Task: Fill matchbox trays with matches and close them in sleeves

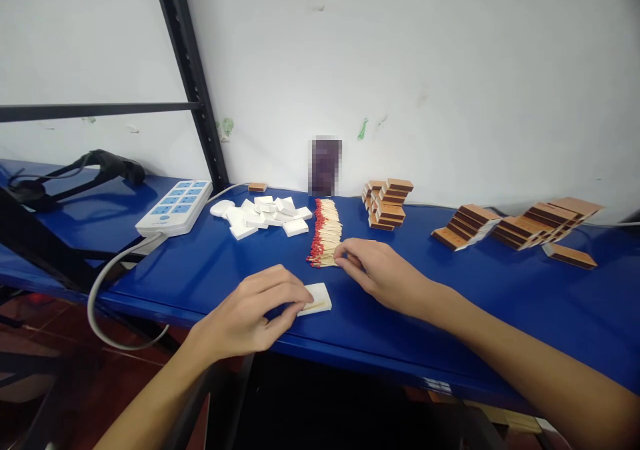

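Observation:
Near the table's front edge lies a small white matchbox tray (324, 291), with a pale matchstick (315, 305) in it. My left hand (263, 309) is closed on the tray's left end, thumb and fingertips covering part of it. Beyond the tray, a long row of red-tipped matches (327, 230) runs back toward the wall, heads to the left. My right hand (377, 269) is at the near right side of this row. Its thumb and forefinger are pinched at the bare match ends; what they grip, if anything, is hidden.
White matchbox trays (295, 227) are heaped left of the matches. Brown matchbox sleeves (390, 205) are stacked at back right, with more stacks (530, 227) farther right. A white power strip (175, 209) and its cable lie left, beside a black shelf post (193, 70). The wall stands behind.

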`<state>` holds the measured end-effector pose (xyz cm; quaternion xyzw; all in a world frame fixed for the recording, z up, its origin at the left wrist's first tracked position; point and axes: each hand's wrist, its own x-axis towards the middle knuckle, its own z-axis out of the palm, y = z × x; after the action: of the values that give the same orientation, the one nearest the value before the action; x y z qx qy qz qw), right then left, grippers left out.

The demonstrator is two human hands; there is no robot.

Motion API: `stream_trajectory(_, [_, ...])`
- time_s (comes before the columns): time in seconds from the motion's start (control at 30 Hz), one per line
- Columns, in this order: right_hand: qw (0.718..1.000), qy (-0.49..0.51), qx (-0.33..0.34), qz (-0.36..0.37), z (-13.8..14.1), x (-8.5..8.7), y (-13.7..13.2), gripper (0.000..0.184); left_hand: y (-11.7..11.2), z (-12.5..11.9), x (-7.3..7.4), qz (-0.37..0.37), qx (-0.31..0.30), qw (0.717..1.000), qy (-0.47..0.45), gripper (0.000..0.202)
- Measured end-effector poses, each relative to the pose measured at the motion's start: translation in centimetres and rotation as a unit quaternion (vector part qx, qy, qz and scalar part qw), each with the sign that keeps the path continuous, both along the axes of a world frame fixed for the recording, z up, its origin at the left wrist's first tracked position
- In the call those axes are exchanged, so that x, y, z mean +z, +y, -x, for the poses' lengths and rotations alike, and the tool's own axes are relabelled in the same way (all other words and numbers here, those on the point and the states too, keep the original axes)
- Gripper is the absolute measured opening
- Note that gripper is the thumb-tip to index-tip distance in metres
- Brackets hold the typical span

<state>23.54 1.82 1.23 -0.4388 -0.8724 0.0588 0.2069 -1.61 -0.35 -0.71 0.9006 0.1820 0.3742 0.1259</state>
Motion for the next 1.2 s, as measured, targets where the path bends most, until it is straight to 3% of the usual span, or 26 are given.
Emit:
stream_trajectory(0.13, [0.999, -0.051, -0.008, 0.000, -0.4, -0.9, 1.1, 0.018, -0.2, -0.4, 0.6, -0.012, 0.121, 0.991, 0.053, 0.018])
stream_trajectory(0.33, [0.997, -0.073, -0.022, 0.026, -0.2, -1.6, 1.5, 0.019, -0.1, -0.6, 0.7, -0.018, 0.187, 0.972, 0.141, 0.027])
stream_trajectory(0.6, [0.995, -0.081, -0.011, 0.062, -0.3, -1.2, 1.2, 0.016, 0.2, -0.9, 0.4, 0.062, 0.188, 0.964, 0.176, 0.029])
stream_trajectory(0.77, [0.988, -0.098, -0.012, 0.118, -0.3, -0.5, 0.4, 0.015, 0.0, -0.7, 0.5, 0.089, 0.153, 0.967, 0.185, 0.029])
stream_trajectory(0.93, [0.988, -0.114, 0.025, 0.101, -0.2, -0.6, 0.0, 0.016, 0.1, -0.7, 0.5, 0.086, 0.142, 0.968, 0.189, 0.029])
stream_trajectory(1.2, [0.991, -0.018, 0.067, 0.112, 1.0, 0.6, -1.6, 0.007, 0.2, -0.8, 0.2, 0.084, 0.165, 0.975, 0.125, 0.024])
